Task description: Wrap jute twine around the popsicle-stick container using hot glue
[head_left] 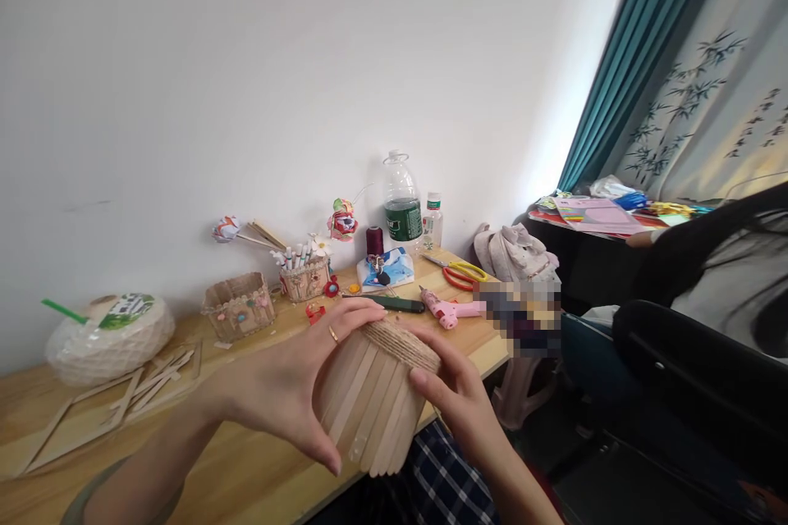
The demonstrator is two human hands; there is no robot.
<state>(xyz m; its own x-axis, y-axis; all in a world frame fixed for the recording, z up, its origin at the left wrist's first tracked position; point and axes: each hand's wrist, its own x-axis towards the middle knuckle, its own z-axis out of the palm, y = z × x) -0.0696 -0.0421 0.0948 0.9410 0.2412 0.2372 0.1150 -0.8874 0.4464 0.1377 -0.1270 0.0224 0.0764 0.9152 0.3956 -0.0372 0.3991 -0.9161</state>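
Both my hands hold a round holder made of wooden craft sticks [369,406], bound with twine at its far end, tilted on its side above the table's front edge. My left hand [289,381], with a ring on one finger, wraps its left side, thumb underneath and fingers over the top. My right hand [452,390] grips its right side, fingers curled on the twine band.
On the wooden table [246,467] lie a stick frame [116,406], a small stick box [239,308], a pen basket [304,275], a pink glue gun [449,310], scissors [461,272], a water bottle [402,205] and a netted round object [111,336]. Another person sits at the right [707,262].
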